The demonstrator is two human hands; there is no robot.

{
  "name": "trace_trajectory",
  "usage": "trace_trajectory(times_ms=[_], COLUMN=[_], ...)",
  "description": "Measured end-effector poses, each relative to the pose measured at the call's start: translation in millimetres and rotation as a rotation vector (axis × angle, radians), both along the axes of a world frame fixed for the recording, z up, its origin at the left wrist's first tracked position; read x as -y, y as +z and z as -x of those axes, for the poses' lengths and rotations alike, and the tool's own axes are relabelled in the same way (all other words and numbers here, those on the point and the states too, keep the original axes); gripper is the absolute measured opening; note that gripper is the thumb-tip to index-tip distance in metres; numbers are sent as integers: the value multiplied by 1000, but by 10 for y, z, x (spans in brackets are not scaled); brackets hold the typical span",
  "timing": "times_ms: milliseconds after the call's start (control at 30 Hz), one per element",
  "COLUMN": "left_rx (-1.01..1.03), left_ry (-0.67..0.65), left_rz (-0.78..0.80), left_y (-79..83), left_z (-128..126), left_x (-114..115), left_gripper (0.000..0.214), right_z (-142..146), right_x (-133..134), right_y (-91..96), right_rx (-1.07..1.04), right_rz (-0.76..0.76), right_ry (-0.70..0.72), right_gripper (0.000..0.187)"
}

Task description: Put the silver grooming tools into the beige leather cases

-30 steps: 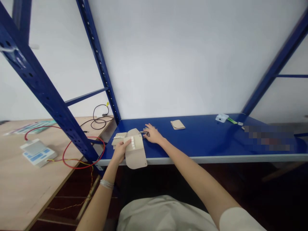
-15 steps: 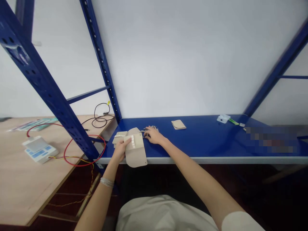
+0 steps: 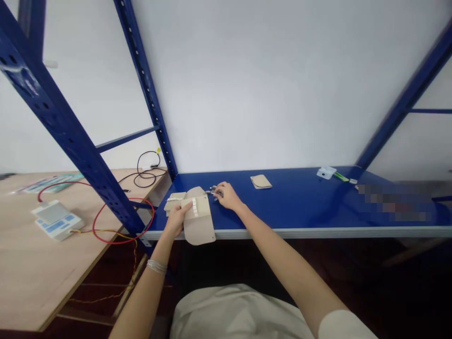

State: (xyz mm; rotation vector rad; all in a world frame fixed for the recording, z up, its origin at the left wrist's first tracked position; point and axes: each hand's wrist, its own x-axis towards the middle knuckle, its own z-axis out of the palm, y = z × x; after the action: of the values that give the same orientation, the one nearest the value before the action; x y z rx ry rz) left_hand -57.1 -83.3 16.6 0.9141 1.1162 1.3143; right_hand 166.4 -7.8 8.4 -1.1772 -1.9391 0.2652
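My left hand (image 3: 175,219) grips an unfolded beige case (image 3: 199,230) with a row of white loops, thumb on top beside the loops. The lower flap of the case hangs over the shelf's front edge. Just right of the case, my right hand (image 3: 228,195) has its fingers closed around small shiny metal tools (image 3: 211,191); their exact kind is too small to make out. Left of the open case lie more beige cases (image 3: 172,202), partly covered by it. A folded beige case (image 3: 261,181) rests farther right, apart from both hands.
The blue shelf (image 3: 296,202) has upright blue posts (image 3: 141,70) at its sides. On its right lie a white-and-blue packet (image 3: 326,173), a green item (image 3: 341,177) and a blurred-out patch. A wooden table (image 3: 31,263) at left carries a white device (image 3: 58,220) and cables (image 3: 146,176).
My right hand has lifted slightly, and its fingers have drawn together on the metal tools. My left hand keeps the beige case in nearly the same place.
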Motion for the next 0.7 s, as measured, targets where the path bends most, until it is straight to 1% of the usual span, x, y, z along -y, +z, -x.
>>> trace_trajectory(times_ms=[67, 100, 200, 233, 300, 400, 567, 700], left_rx=[-15, -30, -87, -101, -111, -112, -143, -140], left_ry=[4, 1, -34, -47, -50, -17, 26, 39], left_rz=[-24, -35, -66, -74, -85, -68, -94, -137], left_y=[1, 6, 37, 49, 67, 58, -19, -36], left_z=[-8, -18, -78, -108, -174, -257, -279, -265], left_x=[-7, -11, -36, -51, -89, -146, -170, -154], left_gripper=[34, 36, 40, 41, 40, 40, 44, 45], right_z=[-17, -21, -16, -13, -10, -16, -24, -27], right_x=[-21, -29, -25, -14, 19, 72, 117, 159], right_y=[-2, 1, 25, 37, 63, 95, 111, 125], right_rx=[-249, -405, -854, -963, -1103, -1165, -1138, -1098], right_rz=[42, 101, 336, 390, 444, 487, 505, 517], right_ry=[-37, -17, 125, 164, 211, 279, 332, 358], right_gripper=[14, 19, 37, 41, 45, 43, 43, 35])
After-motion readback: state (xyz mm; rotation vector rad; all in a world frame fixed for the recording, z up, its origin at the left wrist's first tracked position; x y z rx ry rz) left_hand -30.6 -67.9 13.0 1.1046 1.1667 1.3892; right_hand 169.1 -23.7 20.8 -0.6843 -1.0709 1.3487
